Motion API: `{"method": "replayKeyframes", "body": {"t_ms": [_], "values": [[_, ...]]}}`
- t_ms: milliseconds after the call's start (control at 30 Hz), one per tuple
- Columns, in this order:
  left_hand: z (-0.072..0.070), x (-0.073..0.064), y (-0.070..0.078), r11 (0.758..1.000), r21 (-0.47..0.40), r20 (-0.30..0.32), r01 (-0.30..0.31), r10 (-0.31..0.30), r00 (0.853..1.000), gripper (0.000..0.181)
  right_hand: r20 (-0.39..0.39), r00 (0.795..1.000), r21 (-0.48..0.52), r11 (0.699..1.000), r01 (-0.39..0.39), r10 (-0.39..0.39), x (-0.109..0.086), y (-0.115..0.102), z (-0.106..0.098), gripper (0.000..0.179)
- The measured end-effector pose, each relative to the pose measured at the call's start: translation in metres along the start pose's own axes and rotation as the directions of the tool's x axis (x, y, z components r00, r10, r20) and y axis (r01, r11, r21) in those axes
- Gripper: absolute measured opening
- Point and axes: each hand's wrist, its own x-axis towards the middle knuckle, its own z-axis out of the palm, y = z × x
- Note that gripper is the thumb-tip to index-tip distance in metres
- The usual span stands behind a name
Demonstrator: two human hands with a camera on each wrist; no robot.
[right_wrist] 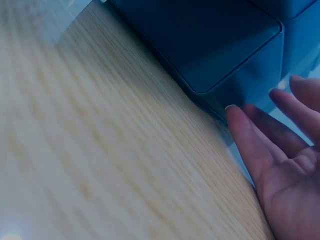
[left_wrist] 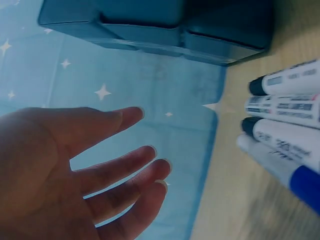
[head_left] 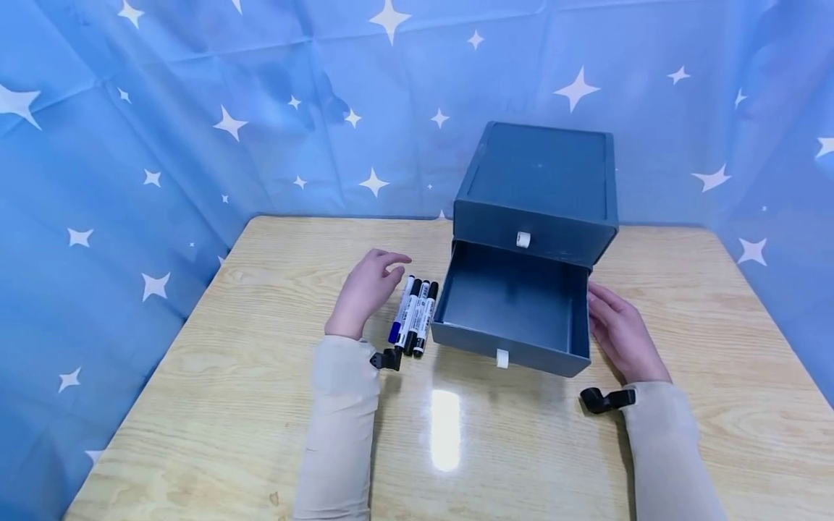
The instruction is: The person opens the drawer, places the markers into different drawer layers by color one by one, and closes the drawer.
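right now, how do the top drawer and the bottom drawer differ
The top drawer is shut, while the bottom drawer is pulled out. The top drawer shows only its front; the bottom drawer also shows its inside. The right hand is beside the bottom drawer, below the level of the top drawer. Both are dark blue with a white tab.

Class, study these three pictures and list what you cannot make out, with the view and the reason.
Inside of the upper drawer, head view: hidden by its closed front.
Some fingertips of the right hand, head view: hidden behind the lower drawer.
Fine print on the markers, head view: too small to read.
Rest of the markers, left wrist view: cut off by the right edge.
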Motion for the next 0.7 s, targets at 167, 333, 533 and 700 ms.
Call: {"method": "replayKeyframes", "body": {"t_ms": [167, 333, 533, 700], "values": [[0.012, 0.005, -0.004, 1.0, 0.027, 0.024, 0.006, -0.006, 1.0, 0.026, -0.001, 1.0, -0.002, 1.0, -0.001, 0.001, 0.001, 0.001, 0.0, 0.042], [0.024, 0.01, -0.007, 0.999, 0.046, 0.061, 0.027, -0.03, 0.998, 0.03, -0.006, 1.0, 0.003, 1.0, -0.01, 0.01, 0.001, 0.0, -0.001, 0.042], [0.035, 0.012, -0.011, 0.996, 0.079, 0.111, 0.045, -0.054, 0.992, 0.036, -0.008, 1.0, 0.007, 1.0, -0.015, 0.015, 0.0, 0.0, -0.001, 0.042], [0.042, 0.012, -0.016, 0.992, 0.09, 0.131, 0.084, -0.095, 0.987, 0.037, -0.012, 1.0, -0.001, 1.0, -0.012, 0.012, 0.0, 0.001, 0.0, 0.04]]}}
